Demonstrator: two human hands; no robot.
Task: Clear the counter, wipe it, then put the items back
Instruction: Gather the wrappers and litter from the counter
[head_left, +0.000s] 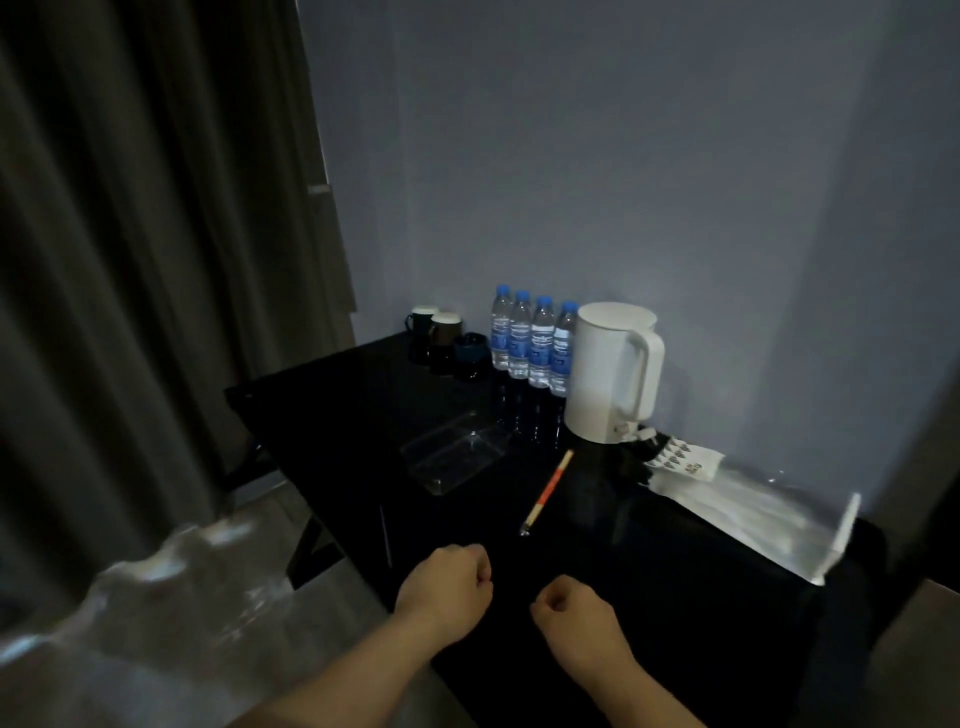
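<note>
Left hand (447, 584) and right hand (576, 613) are hovering curled and empty over the counter's (363, 415) near edge. Far back, bottles (530, 343) are crowding the kettle (602, 374); a careless grab risks toppling the row.

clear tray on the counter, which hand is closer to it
Left. The left hand is a fist near the front edge of the counter, almost directly in front of the clear tray; the right hand is a fist further to the right.
</note>
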